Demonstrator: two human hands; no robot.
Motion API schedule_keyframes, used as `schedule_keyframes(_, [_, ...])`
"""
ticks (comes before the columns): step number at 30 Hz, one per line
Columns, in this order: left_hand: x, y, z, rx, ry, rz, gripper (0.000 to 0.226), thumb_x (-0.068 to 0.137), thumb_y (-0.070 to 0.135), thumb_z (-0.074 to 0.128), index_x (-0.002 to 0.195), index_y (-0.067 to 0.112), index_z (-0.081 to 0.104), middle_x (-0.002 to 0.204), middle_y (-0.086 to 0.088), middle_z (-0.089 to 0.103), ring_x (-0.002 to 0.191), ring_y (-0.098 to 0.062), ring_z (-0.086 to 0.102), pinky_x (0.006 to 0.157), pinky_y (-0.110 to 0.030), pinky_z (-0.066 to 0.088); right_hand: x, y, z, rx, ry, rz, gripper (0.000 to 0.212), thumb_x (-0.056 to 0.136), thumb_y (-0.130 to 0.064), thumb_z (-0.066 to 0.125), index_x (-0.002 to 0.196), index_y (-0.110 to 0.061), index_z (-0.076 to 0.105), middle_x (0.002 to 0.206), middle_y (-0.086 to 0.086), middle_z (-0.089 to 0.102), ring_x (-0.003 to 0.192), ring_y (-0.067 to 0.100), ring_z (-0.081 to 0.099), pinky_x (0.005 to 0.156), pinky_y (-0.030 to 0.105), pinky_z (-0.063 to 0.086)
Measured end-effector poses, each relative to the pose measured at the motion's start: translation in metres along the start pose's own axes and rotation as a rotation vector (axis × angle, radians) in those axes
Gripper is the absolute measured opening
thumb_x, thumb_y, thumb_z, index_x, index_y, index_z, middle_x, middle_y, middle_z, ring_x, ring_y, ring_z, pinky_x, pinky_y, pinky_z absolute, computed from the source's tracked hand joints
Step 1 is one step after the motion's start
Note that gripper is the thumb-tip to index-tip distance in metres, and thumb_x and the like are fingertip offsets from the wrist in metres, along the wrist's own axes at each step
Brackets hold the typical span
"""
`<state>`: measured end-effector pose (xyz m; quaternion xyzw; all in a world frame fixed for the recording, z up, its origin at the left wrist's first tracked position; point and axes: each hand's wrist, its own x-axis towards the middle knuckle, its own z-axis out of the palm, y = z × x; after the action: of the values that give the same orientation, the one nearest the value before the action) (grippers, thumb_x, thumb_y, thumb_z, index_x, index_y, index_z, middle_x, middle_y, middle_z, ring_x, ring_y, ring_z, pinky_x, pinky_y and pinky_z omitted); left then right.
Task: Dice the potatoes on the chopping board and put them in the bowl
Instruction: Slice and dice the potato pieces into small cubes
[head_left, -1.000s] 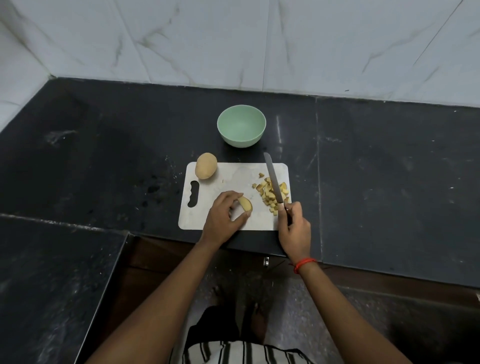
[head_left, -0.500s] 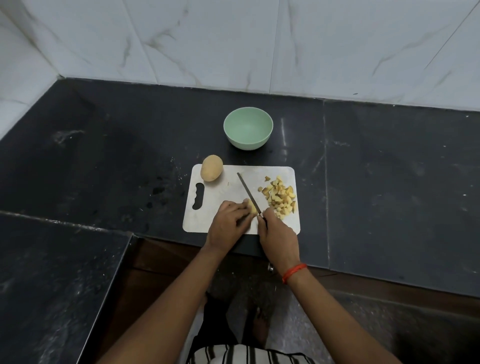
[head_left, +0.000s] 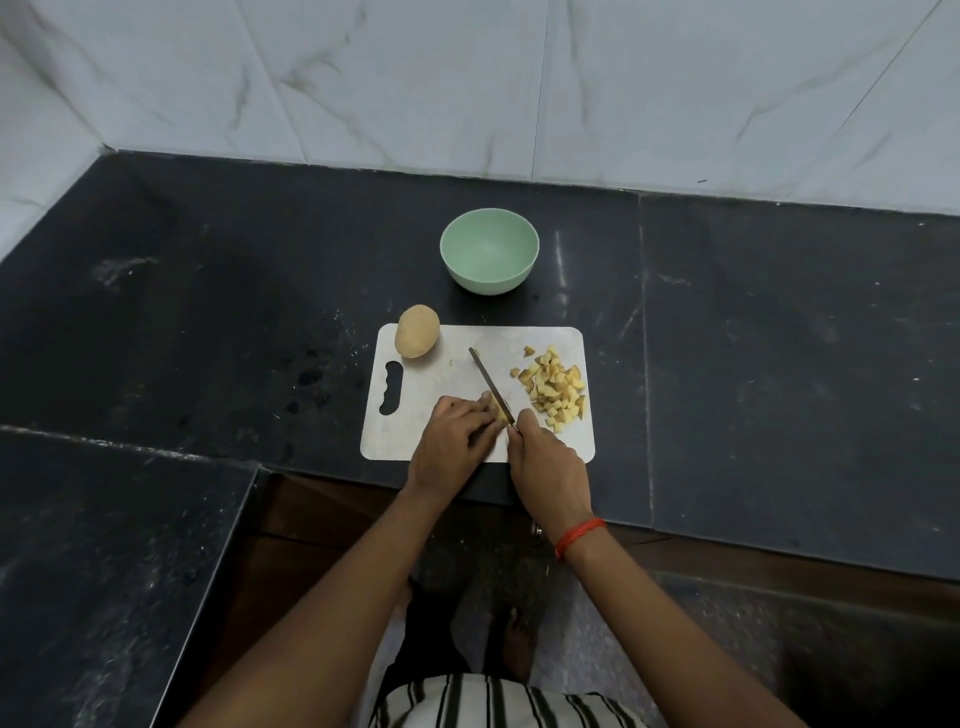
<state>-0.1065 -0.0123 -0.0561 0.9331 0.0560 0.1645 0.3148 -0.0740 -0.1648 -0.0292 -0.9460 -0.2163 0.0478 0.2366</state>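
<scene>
From the head camera, looking down over the person's shoulders, the white chopping board (head_left: 431, 379) lies on the dark stone bench (head_left: 208, 312), close to its front edge. The left hand (head_left: 457, 441) has its fingers curled down over a small potato piece (head_left: 500, 410), pinning it to the board, and most of that piece is hidden under the fingertips. The right hand (head_left: 545, 462) is wrapped round the handle of a knife (head_left: 491, 384). The blade runs away and to the left, right against the left fingertips. A pile of diced potato (head_left: 556, 389) sits at the right side of the board, a whole unpeeled potato (head_left: 417, 339) rests on the far left corner, and the pale green bowl (head_left: 488, 280) stands just beyond the board with nothing visible in it. To my eye the cutting is partway done and no dice have gone across. The main worry is the blade meeting those fingertips: the piece is small, leaves little to hold and could skid under pressure. The round potato might also roll off its corner if the board is jolted, and the dice lie close enough to the right edge to scatter onto the bench.
</scene>
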Motion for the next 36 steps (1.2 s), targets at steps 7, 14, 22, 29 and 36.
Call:
schedule_keyframes(7, [-0.0007, 0.0005, -0.0007, 0.006, -0.006, 0.011, 0.025, 0.097, 0.027, 0.068, 0.112, 0.009, 0.077, 0.111, 0.0, 0.074, 0.102, -0.016, 0.053, 0.084, -0.024, 0.046, 0.001, -0.0025, 0.0004, -0.06, 0.001, -0.005, 0.013, 0.107, -0.029, 0.038, 0.111, -0.019, 0.045, 0.082, 0.005, 0.066, 0.066, 0.027, 0.065, 0.052, 0.029, 0.033])
schedule_keyframes(14, [-0.0009, 0.0001, 0.0003, 0.018, 0.011, 0.029, 0.024, 0.096, 0.026, 0.07, 0.112, 0.008, 0.076, 0.109, 0.0, 0.074, 0.101, -0.016, 0.053, 0.084, -0.025, 0.048, 0.002, -0.0005, 0.007, -0.073, 0.018, 0.009, 0.012, 0.107, -0.033, 0.035, 0.107, -0.023, 0.041, 0.079, 0.001, 0.064, 0.062, 0.023, 0.064, 0.049, 0.03, 0.036])
schedule_keyframes(22, [-0.0019, -0.0011, 0.0023, 0.058, 0.009, 0.074, 0.025, 0.098, 0.024, 0.065, 0.11, 0.005, 0.076, 0.104, -0.008, 0.067, 0.099, -0.022, 0.056, 0.082, -0.031, 0.052, 0.005, 0.0004, 0.0048, -0.084, -0.029, -0.023, 0.01, 0.106, -0.026, 0.037, 0.114, -0.021, 0.04, 0.081, 0.004, 0.064, 0.064, 0.025, 0.064, 0.052, 0.032, 0.043])
schedule_keyframes(29, [-0.0013, -0.0007, 0.0023, 0.07, 0.009, 0.088, 0.028, 0.099, 0.027, 0.062, 0.108, 0.005, 0.076, 0.103, -0.008, 0.071, 0.098, -0.021, 0.057, 0.084, -0.031, 0.05, 0.0047, -0.0002, 0.0001, -0.047, -0.05, -0.016, 0.009, 0.107, -0.027, 0.036, 0.111, -0.02, 0.04, 0.083, 0.005, 0.065, 0.067, 0.027, 0.064, 0.054, 0.033, 0.043])
schedule_keyframes(36, [-0.0017, -0.0003, 0.0022, 0.074, 0.002, 0.096, 0.027, 0.099, 0.025, 0.062, 0.11, 0.005, 0.076, 0.103, -0.007, 0.071, 0.097, -0.021, 0.057, 0.083, -0.031, 0.05, 0.0038, -0.0024, -0.0015, -0.078, -0.068, -0.018, 0.013, 0.108, -0.028, 0.034, 0.118, -0.02, 0.039, 0.087, 0.005, 0.066, 0.069, 0.026, 0.066, 0.058, 0.035, 0.049])
